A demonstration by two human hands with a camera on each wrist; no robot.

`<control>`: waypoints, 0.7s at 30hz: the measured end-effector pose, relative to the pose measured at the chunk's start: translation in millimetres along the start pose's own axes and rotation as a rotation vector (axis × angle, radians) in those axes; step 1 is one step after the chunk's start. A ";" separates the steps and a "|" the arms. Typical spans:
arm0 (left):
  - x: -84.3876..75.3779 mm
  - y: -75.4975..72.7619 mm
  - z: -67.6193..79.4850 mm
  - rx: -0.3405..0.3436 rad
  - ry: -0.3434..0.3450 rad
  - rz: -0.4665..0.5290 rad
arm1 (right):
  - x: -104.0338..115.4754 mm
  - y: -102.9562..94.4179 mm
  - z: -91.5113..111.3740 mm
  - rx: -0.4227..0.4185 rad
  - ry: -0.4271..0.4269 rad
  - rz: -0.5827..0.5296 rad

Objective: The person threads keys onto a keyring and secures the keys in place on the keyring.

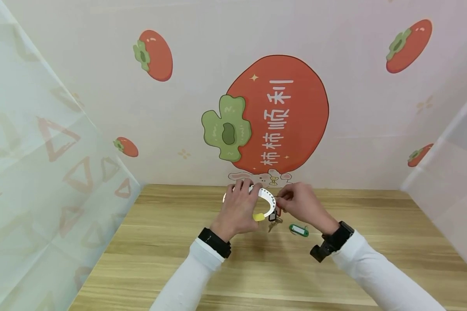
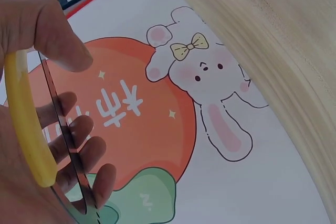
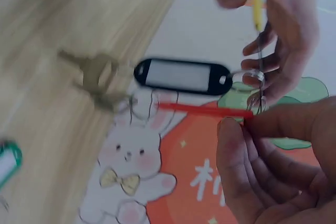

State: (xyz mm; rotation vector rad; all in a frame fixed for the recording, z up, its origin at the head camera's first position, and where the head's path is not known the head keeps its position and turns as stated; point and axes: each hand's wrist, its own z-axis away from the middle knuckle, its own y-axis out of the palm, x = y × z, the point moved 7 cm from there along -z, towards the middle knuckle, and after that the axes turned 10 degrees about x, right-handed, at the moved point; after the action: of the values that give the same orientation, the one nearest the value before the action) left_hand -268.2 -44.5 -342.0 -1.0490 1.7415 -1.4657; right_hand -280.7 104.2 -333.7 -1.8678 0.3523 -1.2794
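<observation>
My left hand [image 1: 238, 209] holds up a large metal key ring [image 1: 271, 201] with a row of small holes and a yellow grip [image 2: 32, 129]. In the right wrist view, a black key tag [image 3: 178, 76] hangs from this ring by a small split ring, with blurred keys [image 3: 95, 80] at its other end. Beside it is a red key tag [image 3: 205, 110], seen edge-on. My right hand [image 1: 301, 206] pinches the red tag's ring end between thumb and finger, right at the large ring. A second key [image 3: 107, 100] dangles beyond the red tag.
A green key tag [image 1: 299, 230] with a white label lies on the wooden table [image 1: 179, 259], below my right hand. Behind the table stands a backdrop [image 1: 354, 129] printed with persimmons, with side panels at left and right.
</observation>
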 end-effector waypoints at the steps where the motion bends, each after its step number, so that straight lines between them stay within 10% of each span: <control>1: -0.1 -0.3 0.1 -0.003 -0.003 -0.003 | -2.0 0.2 0.4 -0.001 0.021 -0.036; 21: -5.4 4.6 0.7 0.081 0.082 0.050 | 19.0 3.2 -2.3 0.190 -0.262 0.205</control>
State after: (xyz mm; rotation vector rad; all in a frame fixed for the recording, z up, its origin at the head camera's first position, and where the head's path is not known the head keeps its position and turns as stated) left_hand -265.7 -39.9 -346.8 -0.9097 1.7363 -1.5539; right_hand -273.6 89.2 -323.6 -1.7602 0.2638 -0.8867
